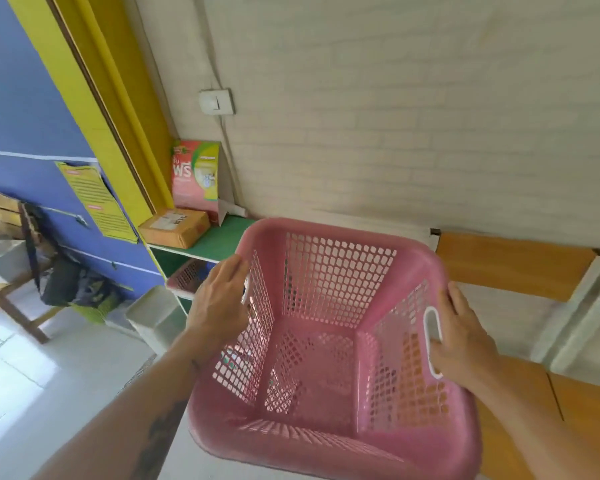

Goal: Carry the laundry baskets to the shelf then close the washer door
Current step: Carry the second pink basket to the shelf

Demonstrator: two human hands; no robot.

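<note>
I hold an empty pink plastic laundry basket (326, 327) with perforated walls in front of me, in the air. My left hand (219, 299) grips its left rim at the handle. My right hand (465, 341) grips the right rim, fingers through the white-edged handle slot. A green shelf (219, 240) stands just beyond the basket against the white brick wall. A second pink basket (187, 275) sits on the lower level of that shelf, mostly hidden. No washer is in view.
On the shelf top lie a brown parcel (175, 227) and a red and green detergent box (196, 174). A white bin (153, 313) stands left of the shelf. An orange wooden bench (520, 265) runs along the right. A chair with a dark bag (73, 282) stands at the left.
</note>
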